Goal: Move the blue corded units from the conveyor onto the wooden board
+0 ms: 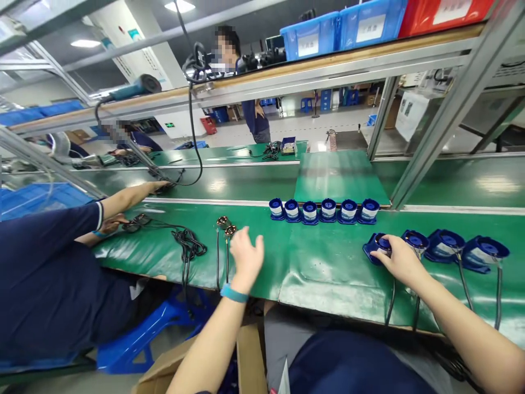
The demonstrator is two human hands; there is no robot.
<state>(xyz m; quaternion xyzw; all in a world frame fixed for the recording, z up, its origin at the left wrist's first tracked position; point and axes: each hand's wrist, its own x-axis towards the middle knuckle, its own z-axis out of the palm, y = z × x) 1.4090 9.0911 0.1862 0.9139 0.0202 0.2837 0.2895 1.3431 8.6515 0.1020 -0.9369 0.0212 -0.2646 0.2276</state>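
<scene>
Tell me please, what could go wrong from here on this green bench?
The black cables of the four blue housings at right run to the bench's front edge; the right forearm could catch one and drag its housing. The right hand holds only one housing, so the others might slide freely. The left hand, open beside two copper coils, could knock them.

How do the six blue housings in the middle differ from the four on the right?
The six middle housings show no cables; the four right-side housings have dark cables running toward the near edge. The right hand holds one of the four; none of the six is touched. Both groups are blue with round tops, on the green table.
</scene>
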